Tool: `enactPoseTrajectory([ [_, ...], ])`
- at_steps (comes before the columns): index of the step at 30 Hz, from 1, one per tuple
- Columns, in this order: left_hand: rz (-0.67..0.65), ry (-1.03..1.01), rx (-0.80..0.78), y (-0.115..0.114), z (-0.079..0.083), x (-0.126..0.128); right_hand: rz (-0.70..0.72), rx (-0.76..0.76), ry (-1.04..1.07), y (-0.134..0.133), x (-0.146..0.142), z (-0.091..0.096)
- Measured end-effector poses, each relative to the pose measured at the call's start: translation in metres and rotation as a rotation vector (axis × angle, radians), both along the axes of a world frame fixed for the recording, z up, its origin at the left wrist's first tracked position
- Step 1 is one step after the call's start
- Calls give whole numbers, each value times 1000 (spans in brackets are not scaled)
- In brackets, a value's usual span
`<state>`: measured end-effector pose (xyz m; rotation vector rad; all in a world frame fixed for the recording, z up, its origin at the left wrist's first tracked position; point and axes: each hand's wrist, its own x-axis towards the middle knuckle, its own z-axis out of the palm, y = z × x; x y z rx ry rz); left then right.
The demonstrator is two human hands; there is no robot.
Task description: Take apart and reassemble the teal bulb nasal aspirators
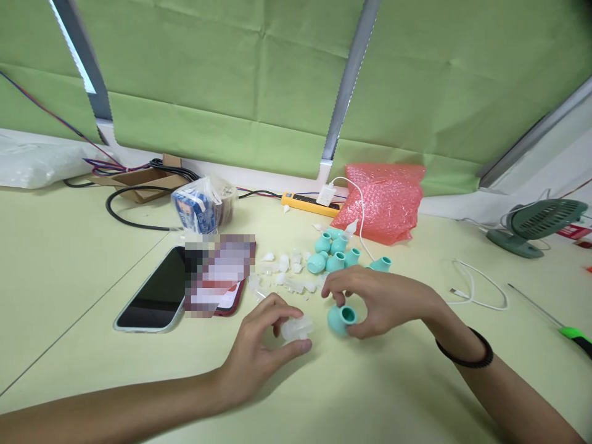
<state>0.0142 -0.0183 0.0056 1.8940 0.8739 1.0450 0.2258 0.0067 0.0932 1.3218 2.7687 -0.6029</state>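
Note:
Between the thumb and fingers of my left hand (259,345) is a translucent white plastic piece (296,328), its exact kind unclear. My right hand (379,299) grips a small turquoise rubber bulb (340,320) with a round open mouth, thumb on one side and fingers on the other. The two held pieces are close together but apart, low over the table's middle. Behind my right hand stands a group of similar turquoise bulbs (335,262). Several loose translucent white pieces (296,283) lie scattered to the left of that group.
Two phones, one black-screened (155,293) and one red-edged (234,302), lie at left. Farther back are a bagged blue packet (197,206), a yellow power strip (300,203) and a pink bubble-wrap bag (388,203). A white cable (474,283), screwdriver (573,336) and green fan (531,222) occupy the right.

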Motion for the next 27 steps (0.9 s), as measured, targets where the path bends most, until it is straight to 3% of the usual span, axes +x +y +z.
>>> enactPoseTrajectory([
  [6,-50,19,173,-6,1,-1,112,-100,-19,-5,-15,-6],
  [11,-53,-11,197,-10,3,-1,114,-43,-31,-2,-19,-11],
  [14,-71,-28,133,-9,0,-1,137,-2,-6,0,-22,-12],
  [22,9,-170,-220,-6,-2,3,131,2,31,0,-18,-9],
  [27,-9,-209,-280,-4,0,4,79,-1,31,0,-19,-5],
])
